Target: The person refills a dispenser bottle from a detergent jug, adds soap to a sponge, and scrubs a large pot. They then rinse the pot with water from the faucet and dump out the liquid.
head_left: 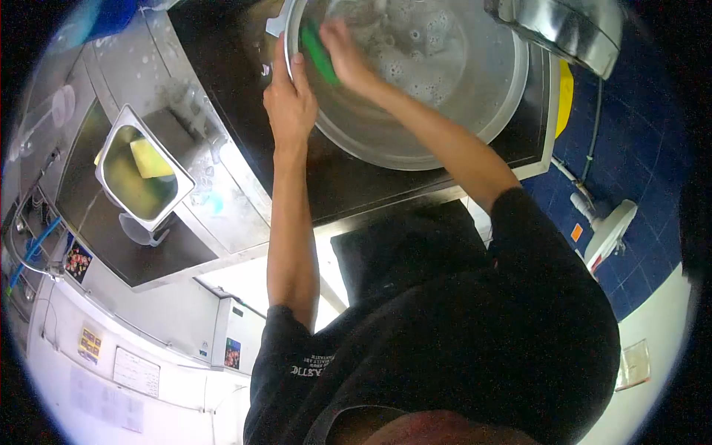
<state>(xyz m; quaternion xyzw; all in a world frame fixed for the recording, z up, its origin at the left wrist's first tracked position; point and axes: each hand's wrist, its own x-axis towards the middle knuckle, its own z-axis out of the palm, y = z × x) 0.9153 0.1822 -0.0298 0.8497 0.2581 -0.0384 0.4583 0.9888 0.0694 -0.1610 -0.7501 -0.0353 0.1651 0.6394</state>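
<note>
A large round metal pot with soapy, foamy water in it sits in a dark sink bay. My left hand is closed over the pot's left rim, fingers outside and thumb toward the inside. Against the inner left wall, my right hand holds a green scouring pad; its fingers are slightly blurred. A side handle of the pot sticks out just beyond my left fingertips.
To the left, a rectangular steel container holds yellowish liquid and a yellow sponge, with a clear plastic jug beside it. A shiny metal vessel stands at upper right. A faucet is at far left.
</note>
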